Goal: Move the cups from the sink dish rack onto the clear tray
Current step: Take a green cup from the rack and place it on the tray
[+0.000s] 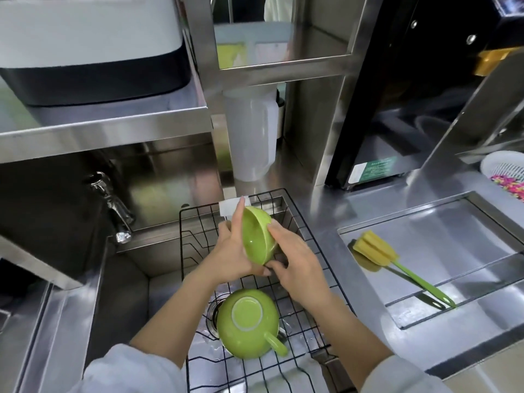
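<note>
A green cup [256, 236] is held on its side above the black wire dish rack [300, 222], its mouth facing left. My left hand [229, 253] cups it from the left with a finger pointing up along the rim. My right hand [292, 259] grips it from the right and underneath. A second green cup [246, 327] with a handle lies upside down in the near part of the rack. The clear tray [482, 222] sits on the steel counter to the right.
A yellow sponge brush with a green handle [377, 251] lies on the tray. A tap [113, 205] stands left of the sink. A translucent jug [252, 137] stands behind the rack, a black appliance [397, 109] and a white basket [504, 171] to the right. Steel shelves hang overhead.
</note>
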Demonstrator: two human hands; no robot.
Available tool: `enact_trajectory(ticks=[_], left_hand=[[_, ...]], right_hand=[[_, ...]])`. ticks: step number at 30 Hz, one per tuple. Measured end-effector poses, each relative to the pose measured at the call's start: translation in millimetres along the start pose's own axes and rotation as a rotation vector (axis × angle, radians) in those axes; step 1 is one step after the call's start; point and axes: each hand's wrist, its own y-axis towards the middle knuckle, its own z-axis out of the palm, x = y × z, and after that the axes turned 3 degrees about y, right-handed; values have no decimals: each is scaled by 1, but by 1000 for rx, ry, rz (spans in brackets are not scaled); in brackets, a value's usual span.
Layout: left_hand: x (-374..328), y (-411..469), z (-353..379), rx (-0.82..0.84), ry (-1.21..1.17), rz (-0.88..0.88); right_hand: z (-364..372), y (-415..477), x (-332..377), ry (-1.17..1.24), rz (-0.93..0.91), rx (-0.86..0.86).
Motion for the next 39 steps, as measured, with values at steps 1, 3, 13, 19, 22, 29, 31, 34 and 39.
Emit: enact_trajectory(ticks=[1, 3, 13, 19, 22, 29, 31, 34, 39], left_hand=[[-1, -2, -3, -5, -25, 18], [-1, -6, -9, -28, -64, 42], [1, -53, -40, -203, -327, 155], [-12, -90, -61, -205, -494, 238], [-13, -106, -78, -185, -521, 264], [-2, -159, -133, -339, -103, 263], [0, -181, -147, -389, 13, 262], [9, -212, -167, -490, 231, 234], [41, -262, -203, -641, 344, 120]], right_hand=[[-2, 1, 1, -17, -50, -6], [-5, 5, 6, 0, -91, 4], [-20, 22, 55, 371, 284, 212], [-18, 27, 88, 687, 346, 482], [-9, 26, 107, 724, 307, 433], [16, 27, 161, 736, 170, 441], [27, 28, 179, 676, 122, 477], [49, 29, 208, 615, 51, 503], [99, 30, 258, 616, -26, 548]])
